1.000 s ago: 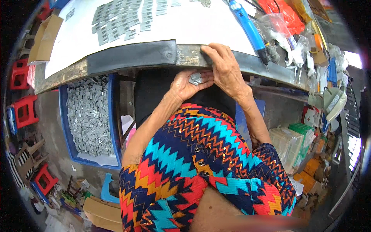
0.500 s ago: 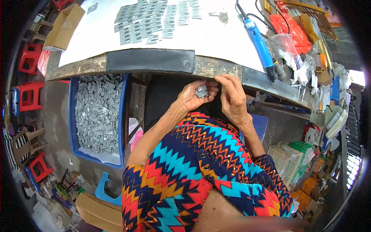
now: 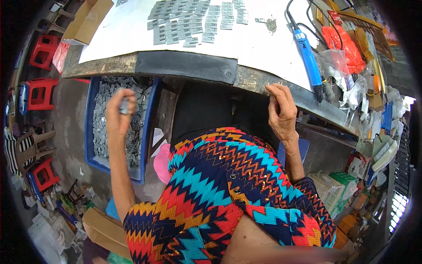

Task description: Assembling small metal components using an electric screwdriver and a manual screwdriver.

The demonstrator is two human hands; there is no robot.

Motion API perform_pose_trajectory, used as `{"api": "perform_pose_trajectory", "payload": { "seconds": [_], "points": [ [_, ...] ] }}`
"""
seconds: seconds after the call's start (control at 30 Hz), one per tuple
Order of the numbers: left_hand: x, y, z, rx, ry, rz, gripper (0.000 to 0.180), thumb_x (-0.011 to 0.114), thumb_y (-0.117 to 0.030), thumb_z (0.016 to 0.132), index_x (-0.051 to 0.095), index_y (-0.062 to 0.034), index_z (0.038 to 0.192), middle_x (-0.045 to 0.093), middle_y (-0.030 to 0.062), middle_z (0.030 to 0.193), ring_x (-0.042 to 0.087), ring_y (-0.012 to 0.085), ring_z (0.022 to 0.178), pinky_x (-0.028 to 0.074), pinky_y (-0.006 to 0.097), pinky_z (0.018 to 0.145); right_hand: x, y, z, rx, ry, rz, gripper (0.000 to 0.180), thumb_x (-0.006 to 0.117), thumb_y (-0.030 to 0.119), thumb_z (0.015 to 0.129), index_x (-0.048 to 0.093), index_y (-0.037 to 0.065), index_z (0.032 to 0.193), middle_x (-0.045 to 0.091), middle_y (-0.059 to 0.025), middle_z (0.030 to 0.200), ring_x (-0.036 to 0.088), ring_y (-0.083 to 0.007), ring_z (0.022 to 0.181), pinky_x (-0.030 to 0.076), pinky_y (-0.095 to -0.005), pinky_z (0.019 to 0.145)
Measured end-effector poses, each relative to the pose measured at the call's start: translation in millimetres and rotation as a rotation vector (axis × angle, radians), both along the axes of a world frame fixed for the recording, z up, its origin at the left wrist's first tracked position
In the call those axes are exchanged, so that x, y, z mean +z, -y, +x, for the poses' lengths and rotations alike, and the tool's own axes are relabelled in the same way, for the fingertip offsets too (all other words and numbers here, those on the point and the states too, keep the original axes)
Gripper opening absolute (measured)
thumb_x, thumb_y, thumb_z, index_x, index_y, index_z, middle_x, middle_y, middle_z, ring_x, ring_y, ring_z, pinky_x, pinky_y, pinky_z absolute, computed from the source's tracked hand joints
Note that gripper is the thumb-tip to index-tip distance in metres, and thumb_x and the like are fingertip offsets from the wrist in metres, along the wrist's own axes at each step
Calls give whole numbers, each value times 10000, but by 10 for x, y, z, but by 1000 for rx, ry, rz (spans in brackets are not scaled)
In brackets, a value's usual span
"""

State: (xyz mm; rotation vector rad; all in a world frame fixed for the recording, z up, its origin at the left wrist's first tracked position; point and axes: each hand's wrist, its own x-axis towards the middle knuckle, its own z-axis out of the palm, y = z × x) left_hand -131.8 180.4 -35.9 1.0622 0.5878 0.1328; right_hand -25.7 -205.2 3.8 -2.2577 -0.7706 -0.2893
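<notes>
Above the blue bin (image 3: 91, 132), my left hand (image 3: 118, 112) is closed around small grey pieces (image 3: 124, 106), only partly visible between the fingers. Many loose grey pieces (image 3: 137, 99) of the same look fill the bin. My right hand (image 3: 283, 110) hangs just off the table's front edge, fingers loosely bent and apart, with nothing visible in them. On the white tabletop (image 3: 263, 53), several rows of small flat grey pieces (image 3: 184, 20) lie side by side. A little heap of tiny metal bits (image 3: 271, 26), perhaps screws, sits right of them.
A blue electric screwdriver (image 3: 309, 61) with a cable lies at the table's right. Beyond it are a red plastic bag (image 3: 345, 48) and clear bags. An open cardboard box (image 3: 88, 22) stands at the table's left corner. Red stools (image 3: 42, 93) stand on the floor at left.
My left hand has swung left from in front of my lap to over the blue bin, closing around the grey pieces. My right hand shifted slightly right, its fingers loosening. The view has shifted.
</notes>
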Motion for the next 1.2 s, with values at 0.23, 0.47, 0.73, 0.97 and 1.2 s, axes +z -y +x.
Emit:
{"api": "perform_pose_trajectory", "payload": {
  "seconds": [0.23,0.47,0.73,0.97,1.2],
  "points": [
    [-123,-537,-264,209,-28,847,254,545,-200,865,647,31,876,636,70,831,569,147,757,435,267,752,111,-22,76,-35,9,-8,343,495,-155,705,574,-1,1002,556,-153,942,574,-267,814,460,-314,689],
    [-113,-164,-15,227,12,917,227,517,-146,895,615,23,1010,642,87,920,598,146,859,472,275,788,217,69,275,-134,9,25,295,498,-131,752,581,3,1002,578,-124,933,589,-213,853,462,-274,737],
    [553,714,573,-23,332,1243,262,483,79,829,611,-32,1028,627,67,936,578,114,758,464,219,682,150,209,404,-224,-15,33,330,479,-143,743,592,8,1014,581,-113,969,592,-183,851,484,-272,747],
    [570,1113,1179,-207,502,1533,394,501,148,654,599,-22,996,604,125,989,561,290,908,432,367,806,160,243,404,-263,27,28,328,485,-143,732,588,3,1006,581,-133,964,593,-218,852,482,-291,757],
    [392,1293,1383,-331,325,1844,376,554,95,650,580,-30,1003,568,88,987,499,263,962,383,381,803,89,341,363,-305,5,66,306,493,-132,737,589,0,996,583,-151,939,587,-259,872,473,-309,754]
  ]
}}
